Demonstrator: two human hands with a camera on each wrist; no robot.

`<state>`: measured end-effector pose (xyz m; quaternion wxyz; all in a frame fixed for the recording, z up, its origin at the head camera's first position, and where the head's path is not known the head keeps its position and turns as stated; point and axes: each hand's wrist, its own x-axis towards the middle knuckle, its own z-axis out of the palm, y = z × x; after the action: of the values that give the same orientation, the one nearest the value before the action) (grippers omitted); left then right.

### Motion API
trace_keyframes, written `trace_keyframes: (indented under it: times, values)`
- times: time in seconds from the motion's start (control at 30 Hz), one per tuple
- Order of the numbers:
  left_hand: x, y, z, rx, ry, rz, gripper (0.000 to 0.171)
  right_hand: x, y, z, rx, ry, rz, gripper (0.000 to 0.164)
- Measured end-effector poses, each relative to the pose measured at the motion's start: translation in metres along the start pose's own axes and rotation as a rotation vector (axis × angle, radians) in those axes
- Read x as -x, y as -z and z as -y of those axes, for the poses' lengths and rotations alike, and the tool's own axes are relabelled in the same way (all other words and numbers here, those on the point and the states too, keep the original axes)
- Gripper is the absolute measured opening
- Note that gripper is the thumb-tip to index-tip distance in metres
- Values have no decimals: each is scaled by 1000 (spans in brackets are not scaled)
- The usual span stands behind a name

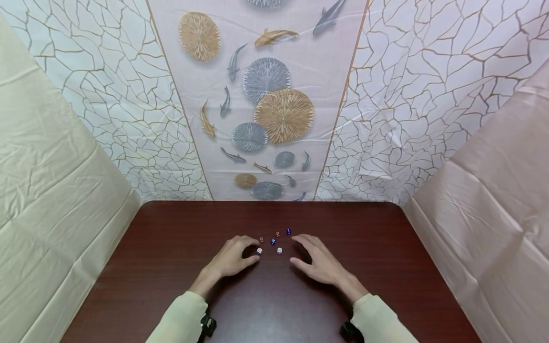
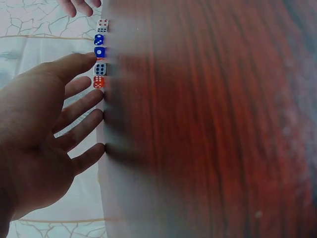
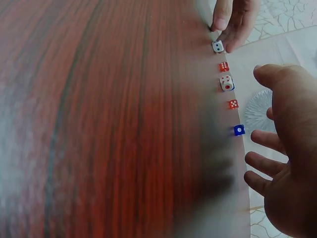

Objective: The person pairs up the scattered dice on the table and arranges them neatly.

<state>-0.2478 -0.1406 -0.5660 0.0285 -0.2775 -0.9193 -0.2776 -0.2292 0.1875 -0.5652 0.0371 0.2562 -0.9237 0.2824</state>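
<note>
Several small dice lie between my two hands on the dark wooden table. My left hand [image 1: 231, 256] has its fingers loosely bent and spread, nearest a white die [image 1: 259, 250] and a red die [image 1: 261, 240]. On the other side, my right hand [image 1: 319, 262] is relaxed, holding nothing, its index finger close to a blue die [image 1: 288, 231]. Between them sit another blue die [image 1: 273, 241], a second red die [image 1: 277, 234] and another white die [image 1: 279, 250]. Both wrist views show spread fingers with no die gripped.
The brown table [image 1: 171, 267] has rounded far corners. Behind it hangs a patterned cloth [image 1: 266, 28] with fish and round motifs. Plain pale cloth walls [image 1: 484, 228] flank the table on both sides.
</note>
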Motion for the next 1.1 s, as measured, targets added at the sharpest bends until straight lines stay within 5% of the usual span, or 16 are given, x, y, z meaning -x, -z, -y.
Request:
trace_keyframes:
  times: [1.1]
  values:
    - [-10,-8,4,-15,68,-10,23,-27,-25,11,-40,7,-24,40]
